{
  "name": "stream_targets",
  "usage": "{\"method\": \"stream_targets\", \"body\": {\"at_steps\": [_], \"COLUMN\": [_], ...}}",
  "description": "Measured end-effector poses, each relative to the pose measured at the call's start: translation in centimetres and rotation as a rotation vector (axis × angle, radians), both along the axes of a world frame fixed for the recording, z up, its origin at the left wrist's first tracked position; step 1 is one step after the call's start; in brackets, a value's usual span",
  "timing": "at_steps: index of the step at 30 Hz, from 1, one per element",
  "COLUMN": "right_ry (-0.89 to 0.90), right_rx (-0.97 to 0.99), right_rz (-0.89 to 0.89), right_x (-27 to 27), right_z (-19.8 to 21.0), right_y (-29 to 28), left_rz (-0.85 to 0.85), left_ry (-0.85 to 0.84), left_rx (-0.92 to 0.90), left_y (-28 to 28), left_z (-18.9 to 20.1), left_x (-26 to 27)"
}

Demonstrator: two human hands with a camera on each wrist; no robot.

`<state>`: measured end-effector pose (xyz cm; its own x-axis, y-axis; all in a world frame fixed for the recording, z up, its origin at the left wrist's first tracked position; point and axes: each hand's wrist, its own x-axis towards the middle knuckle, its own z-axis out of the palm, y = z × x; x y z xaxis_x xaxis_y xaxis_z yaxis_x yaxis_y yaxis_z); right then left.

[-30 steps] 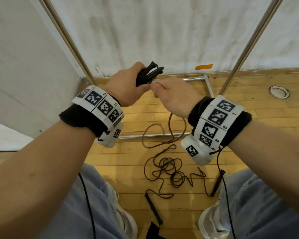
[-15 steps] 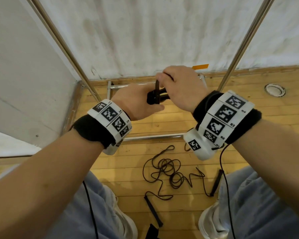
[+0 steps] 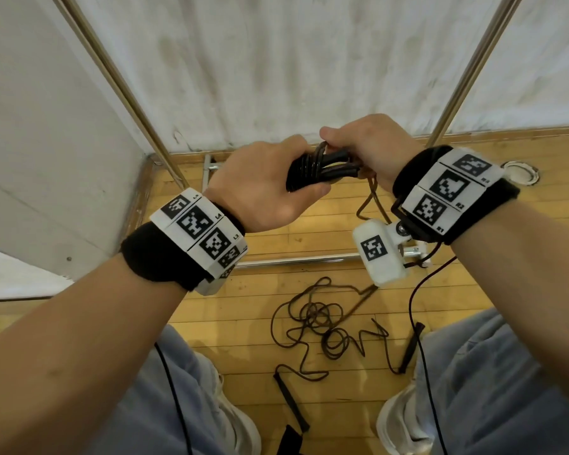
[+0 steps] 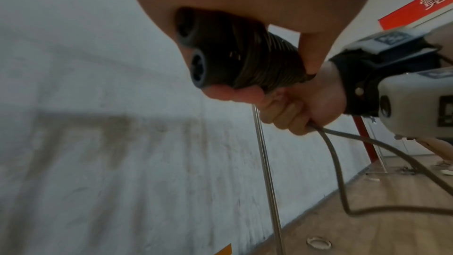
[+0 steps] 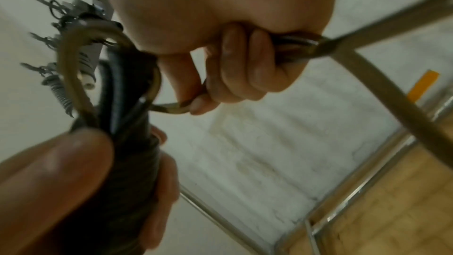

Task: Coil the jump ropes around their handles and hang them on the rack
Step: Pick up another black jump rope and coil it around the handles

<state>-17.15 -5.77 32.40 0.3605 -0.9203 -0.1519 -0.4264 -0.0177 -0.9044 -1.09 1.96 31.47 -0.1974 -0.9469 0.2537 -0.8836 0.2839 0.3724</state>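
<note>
My left hand (image 3: 270,182) grips two black handles held side by side (image 3: 322,169), with dark rope wound tightly round them (image 4: 259,65). My right hand (image 3: 368,142) sits just right of the bundle and holds the loose end of that rope (image 5: 176,109) in curled fingers (image 5: 245,65); the rope (image 4: 335,162) trails from the fist down toward the floor. A second jump rope (image 3: 326,326) lies in a loose tangle on the wooden floor between my feet, its two black handles (image 3: 291,402) (image 3: 411,348) lying apart.
The rack's metal uprights (image 3: 119,83) (image 3: 470,70) rise on both sides in front of a white wall, and its base bars (image 3: 296,259) run along the floor. A round floor fitting (image 3: 519,172) sits at the right. My shoes (image 3: 240,421) flank the loose rope.
My right hand has swung from above the bundle to its right side, carrying the rope round the handles. The handles now lie more level, and less slack hangs below.
</note>
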Motion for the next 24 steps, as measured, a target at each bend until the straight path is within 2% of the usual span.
{"method": "stream_targets", "body": {"at_steps": [4, 6, 10, 15, 19, 22, 24], "right_ry": [-0.343, -0.460, -0.543, -0.191, -0.015, 0.244, 0.330], "right_rx": [0.299, 0.379, 0.261, -0.293, -0.424, -0.565, -0.562], "right_rz": [0.025, 0.015, 0.044, -0.054, -0.007, 0.009, 0.006], "right_x": [0.8, 1.6, 3.0, 3.8, 3.8, 3.5, 3.2], "right_z": [-1.3, -1.8, -1.6, -1.9, -3.2, -3.3, -3.0], "right_y": [0.9, 1.5, 2.1, 2.4, 3.0, 2.6, 2.2], "left_rz": [0.052, 0.083, 0.148, 0.187, 0.208, 0.190, 0.181], "left_ry": [0.097, 0.135, 0.328, 0.384, 0.342, 0.318, 0.300], "left_rx": [-0.011, -0.019, -0.093, -0.066, -0.054, -0.018, 0.011], "left_y": [0.0, -0.1, -0.6, -1.1, -1.4, -1.4, -1.3], "left_z": [0.3, 0.4, 1.0, 1.2, 1.0, 0.9, 0.8], "left_x": [0.6, 1.0, 1.3, 1.1, 1.1, 0.9, 0.7]}}
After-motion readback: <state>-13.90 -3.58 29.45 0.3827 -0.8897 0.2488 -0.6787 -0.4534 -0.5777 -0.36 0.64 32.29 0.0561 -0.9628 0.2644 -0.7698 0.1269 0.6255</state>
